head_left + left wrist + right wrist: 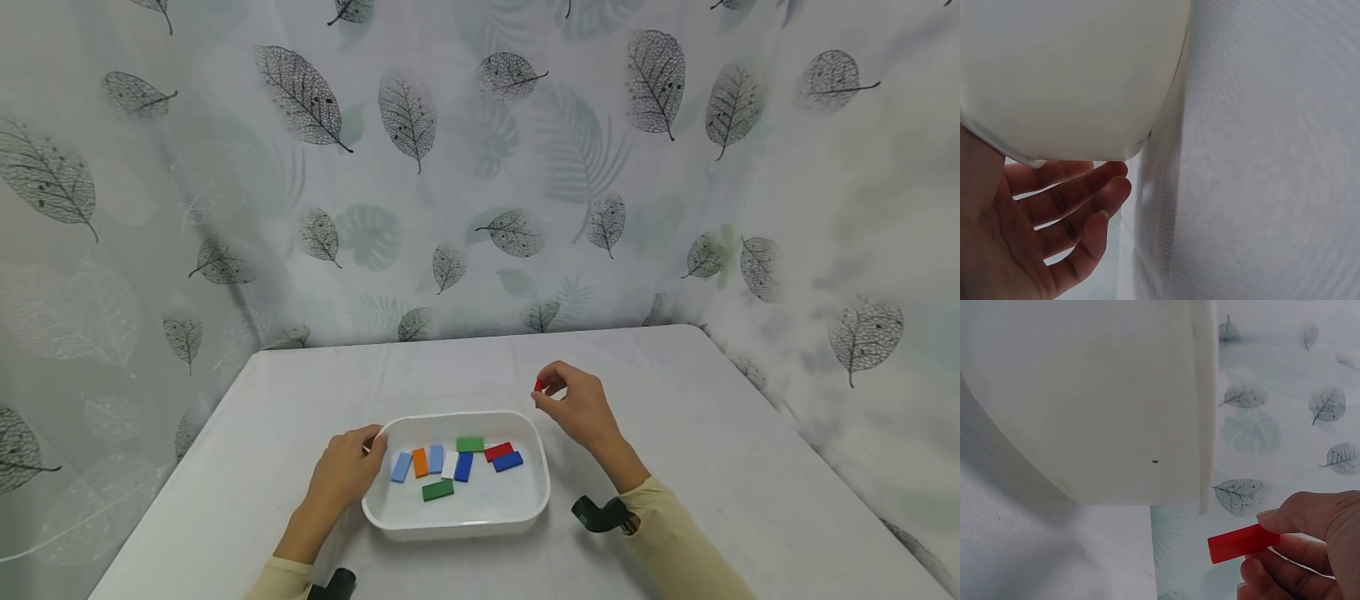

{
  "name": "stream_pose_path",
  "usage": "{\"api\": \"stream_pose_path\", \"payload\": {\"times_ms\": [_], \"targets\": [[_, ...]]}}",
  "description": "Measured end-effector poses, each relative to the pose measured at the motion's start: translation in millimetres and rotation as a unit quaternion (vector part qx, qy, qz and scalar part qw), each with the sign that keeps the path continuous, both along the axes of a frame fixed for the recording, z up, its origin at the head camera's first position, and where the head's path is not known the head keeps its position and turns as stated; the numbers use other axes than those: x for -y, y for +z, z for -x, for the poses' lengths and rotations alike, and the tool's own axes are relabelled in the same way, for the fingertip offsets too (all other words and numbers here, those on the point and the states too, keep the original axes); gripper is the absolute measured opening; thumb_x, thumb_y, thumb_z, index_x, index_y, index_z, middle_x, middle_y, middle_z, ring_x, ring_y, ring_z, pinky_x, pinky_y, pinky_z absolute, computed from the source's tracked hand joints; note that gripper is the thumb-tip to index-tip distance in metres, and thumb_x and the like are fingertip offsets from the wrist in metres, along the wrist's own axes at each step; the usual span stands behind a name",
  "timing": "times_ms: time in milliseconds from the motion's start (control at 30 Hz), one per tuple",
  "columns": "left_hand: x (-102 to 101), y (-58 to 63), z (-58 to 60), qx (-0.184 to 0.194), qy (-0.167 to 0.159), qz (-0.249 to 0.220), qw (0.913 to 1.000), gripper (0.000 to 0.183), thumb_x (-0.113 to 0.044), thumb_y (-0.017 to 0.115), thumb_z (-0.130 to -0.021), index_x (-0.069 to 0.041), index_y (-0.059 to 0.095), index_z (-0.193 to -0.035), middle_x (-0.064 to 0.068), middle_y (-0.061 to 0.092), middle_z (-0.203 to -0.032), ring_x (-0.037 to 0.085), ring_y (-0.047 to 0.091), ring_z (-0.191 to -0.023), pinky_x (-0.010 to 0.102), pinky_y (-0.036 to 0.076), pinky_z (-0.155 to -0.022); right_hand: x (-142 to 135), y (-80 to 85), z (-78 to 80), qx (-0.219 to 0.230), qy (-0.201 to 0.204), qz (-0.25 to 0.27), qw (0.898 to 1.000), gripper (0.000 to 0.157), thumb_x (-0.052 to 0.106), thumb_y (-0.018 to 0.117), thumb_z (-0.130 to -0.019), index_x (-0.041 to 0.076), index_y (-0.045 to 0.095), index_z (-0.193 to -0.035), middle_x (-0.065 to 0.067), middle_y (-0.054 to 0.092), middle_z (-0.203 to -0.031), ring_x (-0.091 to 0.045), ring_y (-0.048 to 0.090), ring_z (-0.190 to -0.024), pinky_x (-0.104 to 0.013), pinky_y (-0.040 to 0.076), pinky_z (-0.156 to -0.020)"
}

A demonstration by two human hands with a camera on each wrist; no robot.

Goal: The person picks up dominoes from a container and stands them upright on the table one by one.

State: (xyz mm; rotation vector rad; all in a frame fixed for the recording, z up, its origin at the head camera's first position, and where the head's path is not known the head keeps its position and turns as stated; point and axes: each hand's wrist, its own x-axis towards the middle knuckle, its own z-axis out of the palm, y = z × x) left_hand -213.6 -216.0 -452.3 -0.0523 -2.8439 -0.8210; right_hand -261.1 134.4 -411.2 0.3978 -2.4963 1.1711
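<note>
A white plastic tray (495, 510) stands on the table, with several small coloured blocks lying loose in it. At its left rim is my left hand (347, 467), holding the tray near the far left corner. In the left wrist view, bent fingers (1079, 200) show beside the tray's outer wall (1079, 81), and the thumb is hidden. My right hand (581, 408) pinches a red rectangular block (1241, 542) between thumb and fingers. It is raised beyond the tray's far right corner, and most of the block sticks out from the fingertips.
Inside the tray are a green block (438, 490), a red block (498, 452), an orange block (420, 462), a white block (449, 464) and several blue ones. A white cloth covers the table (675, 417). Leaf-patterned curtains (480, 167) hang behind and on both sides.
</note>
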Motion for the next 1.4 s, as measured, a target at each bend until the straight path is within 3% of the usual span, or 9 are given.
{"api": "stream_pose_path", "payload": {"times_ms": [367, 1400], "targets": [[0, -2.1, 1.2, 0.000, 0.000, -0.003, 1.0000, 0.029, -0.021, 0.059, -0.104, -0.003, 0.074, -0.122, 0.002, 0.069, -0.089, 0.019, 0.057, -0.074, 0.038, 0.052, -0.067, -3, -10.5, 5.6, 0.008, -0.001, -0.005, 1.000, 0.023, 0.008, 0.084, -0.087, 0.006, 0.070, -0.104, -0.004, 0.071, -0.094, -0.024, 0.069, -0.089, -0.039, 0.059, -0.076], [1, -1.0, -0.9, -0.007, 0.002, 0.004, 1.0000, 0.032, -0.023, 0.060, -0.103, -0.004, 0.073, -0.125, 0.003, 0.069, -0.089, 0.020, 0.058, -0.075, 0.039, 0.054, -0.067, -14, -37.2, 20.2, 0.052, -0.013, -0.026, 0.998, 0.022, 0.008, 0.083, -0.088, 0.006, 0.070, -0.105, -0.004, 0.071, -0.096, -0.023, 0.068, -0.090, -0.041, 0.057, -0.079]]}}
